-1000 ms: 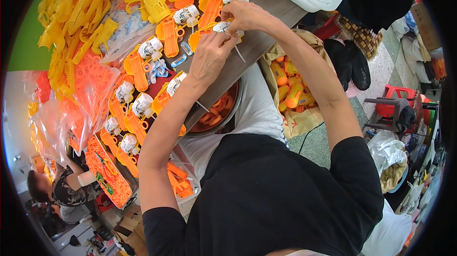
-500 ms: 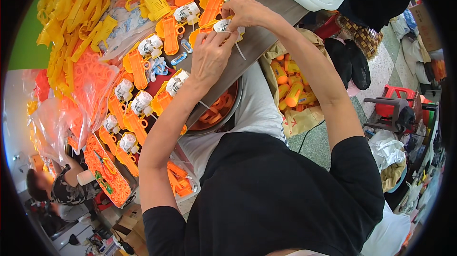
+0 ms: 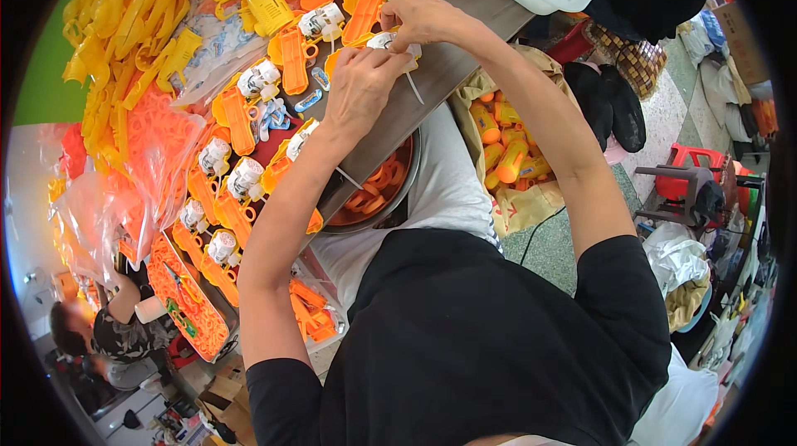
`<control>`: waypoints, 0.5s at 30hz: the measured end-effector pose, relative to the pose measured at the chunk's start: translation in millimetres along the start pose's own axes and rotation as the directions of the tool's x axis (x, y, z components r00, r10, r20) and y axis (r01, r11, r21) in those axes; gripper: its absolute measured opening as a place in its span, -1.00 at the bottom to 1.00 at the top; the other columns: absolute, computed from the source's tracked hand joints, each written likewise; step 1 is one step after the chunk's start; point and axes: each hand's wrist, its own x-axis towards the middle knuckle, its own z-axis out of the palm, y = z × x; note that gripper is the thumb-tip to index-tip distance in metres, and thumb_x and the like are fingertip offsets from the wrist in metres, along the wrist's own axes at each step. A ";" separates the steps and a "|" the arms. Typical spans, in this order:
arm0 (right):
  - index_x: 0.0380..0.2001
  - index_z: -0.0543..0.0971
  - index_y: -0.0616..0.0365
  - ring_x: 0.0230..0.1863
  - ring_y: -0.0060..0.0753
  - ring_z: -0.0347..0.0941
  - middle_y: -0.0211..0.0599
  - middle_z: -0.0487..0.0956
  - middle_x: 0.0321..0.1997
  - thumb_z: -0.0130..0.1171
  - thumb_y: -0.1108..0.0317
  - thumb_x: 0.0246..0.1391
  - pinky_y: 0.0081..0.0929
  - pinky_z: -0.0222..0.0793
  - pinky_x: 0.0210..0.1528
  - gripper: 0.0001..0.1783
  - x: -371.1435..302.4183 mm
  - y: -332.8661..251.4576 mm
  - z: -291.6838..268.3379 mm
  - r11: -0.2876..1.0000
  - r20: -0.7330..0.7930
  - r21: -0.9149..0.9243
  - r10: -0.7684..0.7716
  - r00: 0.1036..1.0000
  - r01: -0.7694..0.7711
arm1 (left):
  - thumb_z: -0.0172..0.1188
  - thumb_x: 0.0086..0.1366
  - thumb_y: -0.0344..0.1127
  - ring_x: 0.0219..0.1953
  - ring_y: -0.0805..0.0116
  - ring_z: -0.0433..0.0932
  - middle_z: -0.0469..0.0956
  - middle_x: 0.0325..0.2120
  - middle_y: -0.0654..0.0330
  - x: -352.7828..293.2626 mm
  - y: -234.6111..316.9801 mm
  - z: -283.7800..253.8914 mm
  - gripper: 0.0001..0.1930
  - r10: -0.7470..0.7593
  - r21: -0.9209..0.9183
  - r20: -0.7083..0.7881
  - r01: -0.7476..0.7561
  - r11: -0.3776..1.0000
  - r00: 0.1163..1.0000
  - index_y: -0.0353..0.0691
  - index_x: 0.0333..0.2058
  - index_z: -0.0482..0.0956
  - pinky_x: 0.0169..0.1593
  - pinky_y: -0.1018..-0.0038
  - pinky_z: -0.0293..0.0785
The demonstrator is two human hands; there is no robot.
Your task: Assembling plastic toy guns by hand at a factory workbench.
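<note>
My left hand [image 3: 363, 81] and my right hand [image 3: 426, 19] meet over the brown table [image 3: 448, 68], both closed on a small white plastic toy part [image 3: 390, 41]. A thin white tie strip [image 3: 414, 87] hangs down from that part. Just left of my hands lie several orange toy pieces [image 3: 292, 60] with white wheeled parts [image 3: 320, 22] fastened to them. What my fingers do on the part is hidden.
Yellow plastic parts [image 3: 149, 23] pile up at the far left. A metal bowl [image 3: 397, 193] of orange rings sits under the table edge. A sack of orange pieces [image 3: 506, 155] lies on the floor at right. Another person [image 3: 108, 334] sits at lower left.
Both hands stay together on the white part, with only small finger shifts. The view has barely moved.
</note>
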 end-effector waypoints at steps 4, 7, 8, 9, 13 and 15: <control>-0.27 0.60 0.15 -0.20 -0.27 0.55 -0.29 0.61 -0.27 0.43 0.22 -0.38 -0.33 0.44 -0.17 -0.51 -1.4 1.4 2.8 1.000 -0.033 0.004 -0.028 0.999 0.028 | 0.18 0.16 -0.46 -0.22 0.34 0.58 0.62 -0.34 0.28 -2.6 5.2 1.1 -0.74 -0.047 0.037 0.010 0.047 0.998 0.999 -0.12 -0.15 0.64 -0.09 0.41 0.34; -0.25 0.60 0.15 -0.20 -0.26 0.54 -0.28 0.60 -0.27 0.44 0.20 -0.38 -0.32 0.44 -0.17 -0.49 -3.4 2.0 0.6 0.999 -0.011 0.002 -0.034 0.999 0.034 | 0.19 0.16 -0.45 -0.24 0.34 0.57 0.62 -0.33 0.30 -1.4 6.5 2.4 -0.76 -0.013 0.016 -0.050 0.014 1.000 0.999 -0.10 -0.18 0.65 -0.08 0.41 0.34; -0.25 0.60 0.15 -0.20 -0.25 0.54 -0.28 0.59 -0.27 0.44 0.19 -0.37 -0.31 0.44 -0.17 -0.49 -3.8 1.1 1.0 0.999 -0.019 -0.013 -0.034 0.999 0.033 | 0.20 0.16 -0.46 -0.24 0.34 0.57 0.62 -0.33 0.30 -2.4 7.3 2.1 -0.77 -0.016 0.009 -0.058 0.016 1.000 0.998 -0.11 -0.19 0.66 -0.08 0.40 0.34; -0.25 0.60 0.14 -0.19 -0.25 0.54 -0.28 0.59 -0.27 0.44 0.19 -0.37 -0.30 0.44 -0.17 -0.49 -4.6 0.5 1.3 0.999 -0.027 -0.027 -0.033 0.999 0.032 | 0.22 0.15 -0.46 -0.25 0.34 0.56 0.62 -0.33 0.31 -3.0 7.6 2.0 -0.78 -0.019 0.000 -0.066 0.019 1.000 0.998 -0.11 -0.21 0.66 -0.08 0.40 0.34; -0.26 0.59 0.14 -0.18 -0.23 0.53 -0.25 0.58 -0.27 0.43 0.17 -0.34 -0.29 0.43 -0.16 -0.51 -9.3 -1.7 -0.3 1.000 0.002 0.024 0.008 1.000 -0.008 | 0.27 0.12 -0.45 -0.27 0.34 0.56 0.62 -0.36 0.32 -4.4 3.4 -1.0 -0.76 -0.002 -0.027 -0.101 0.000 1.000 0.995 -0.11 -0.20 0.66 -0.08 0.40 0.34; -0.24 0.58 0.12 -0.13 -0.20 0.52 -0.21 0.57 -0.24 0.41 0.12 -0.25 -0.26 0.43 -0.13 -0.52 -13.1 -1.8 3.1 0.998 0.014 0.042 -0.041 0.999 0.040 | 0.31 0.08 -0.43 -0.29 0.33 0.56 0.63 -0.38 0.32 -4.4 3.0 -10.6 -0.73 -0.003 -0.058 -0.088 -0.002 0.998 0.996 -0.10 -0.19 0.66 -0.08 0.39 0.35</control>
